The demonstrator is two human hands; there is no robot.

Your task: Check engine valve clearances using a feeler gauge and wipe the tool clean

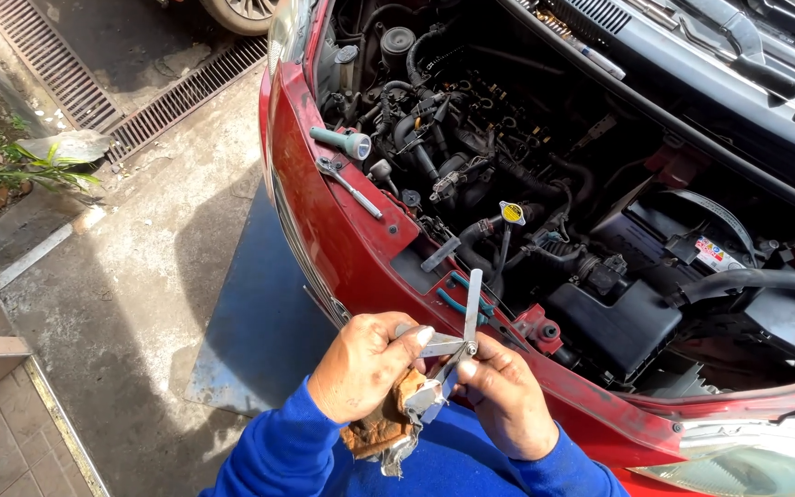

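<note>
So from the head cam, both hands are right in front of the open engine bay (545,184) of a red car (342,221). The left hand (365,364) has its fingers curled around a dirty brown rag (381,428) and one blade of a fanned-out metal feeler gauge (457,345). The right hand (506,400) pinches the gauge at its pivot. Up on the front panel lie a wrench (350,187) and a teal flashlight (342,141).
</note>
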